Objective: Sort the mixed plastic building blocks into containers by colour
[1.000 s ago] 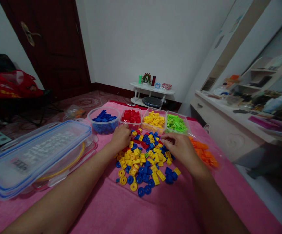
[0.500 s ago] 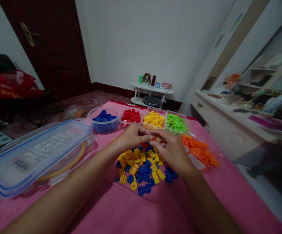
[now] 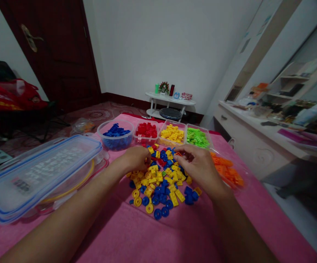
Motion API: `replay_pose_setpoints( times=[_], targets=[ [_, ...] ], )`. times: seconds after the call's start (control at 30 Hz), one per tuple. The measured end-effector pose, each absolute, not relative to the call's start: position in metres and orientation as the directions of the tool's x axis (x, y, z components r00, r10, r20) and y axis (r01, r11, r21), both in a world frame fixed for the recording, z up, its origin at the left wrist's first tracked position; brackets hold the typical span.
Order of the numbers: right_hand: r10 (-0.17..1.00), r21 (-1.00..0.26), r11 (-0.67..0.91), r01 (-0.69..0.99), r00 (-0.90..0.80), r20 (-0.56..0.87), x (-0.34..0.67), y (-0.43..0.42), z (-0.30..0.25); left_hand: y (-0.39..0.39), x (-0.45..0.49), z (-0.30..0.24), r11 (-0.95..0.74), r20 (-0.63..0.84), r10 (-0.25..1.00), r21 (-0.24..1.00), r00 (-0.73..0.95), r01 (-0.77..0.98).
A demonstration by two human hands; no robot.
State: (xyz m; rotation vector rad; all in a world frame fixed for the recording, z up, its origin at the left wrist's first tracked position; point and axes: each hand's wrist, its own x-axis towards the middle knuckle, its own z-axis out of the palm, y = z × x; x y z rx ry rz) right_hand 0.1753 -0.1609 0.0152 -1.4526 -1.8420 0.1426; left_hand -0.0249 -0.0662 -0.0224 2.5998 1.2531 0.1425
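A loose pile of toy building bricks (image 3: pixel 158 179), mostly yellow and blue with a few red, lies in front of me, with yellow and blue wheel-shaped pieces along its near edge. At the pile's left side is my left hand (image 3: pixel 136 159), its fingers curled down; whatever they grip is hidden. My right hand (image 3: pixel 199 162) hovers over the pile's right side, thumb and fingers pinching a small orange brick (image 3: pixel 178 154). Beyond the hands stand a round tub of blue bricks (image 3: pixel 116 138) and boxes of red bricks (image 3: pixel 146 130), yellow bricks (image 3: pixel 172 133) and green bricks (image 3: pixel 197 137).
A clear container of orange bricks (image 3: pixel 228 171) lies right of my right hand. Large blue-rimmed lids (image 3: pixel 46 171) are stacked at the left. Everything rests on a pink cloth (image 3: pixel 174 237). A white dresser (image 3: pixel 251 138) stands at the right, a low white shelf (image 3: pixel 171 99) behind.
My hands were together over the pile, at an orange brick. They have parted: the left went left and down to the pile's edge, the right moved slightly right with the orange brick.
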Motion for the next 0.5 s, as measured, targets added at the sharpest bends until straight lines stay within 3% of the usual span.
replay_pose_setpoints(
  times=[0.17,0.37,0.5],
  targets=[
    [0.874,-0.489,0.356,0.796,-0.099,0.475,0.174,-0.160,0.011,-0.076,-0.017,-0.014,-0.561,-0.042,0.790,0.351,0.611,0.750],
    [0.881,-0.488,0.356,0.797,-0.112,0.459,0.174,-0.160,0.008,-0.080,-0.014,-0.017,-0.649,-0.003,0.743,0.239,0.669,0.722],
    [0.885,-0.484,0.347,0.803,-0.109,0.453,0.174,-0.160,0.009,-0.077,-0.010,-0.027,-0.672,0.026,0.722,0.266,0.692,0.691]
  ],
)
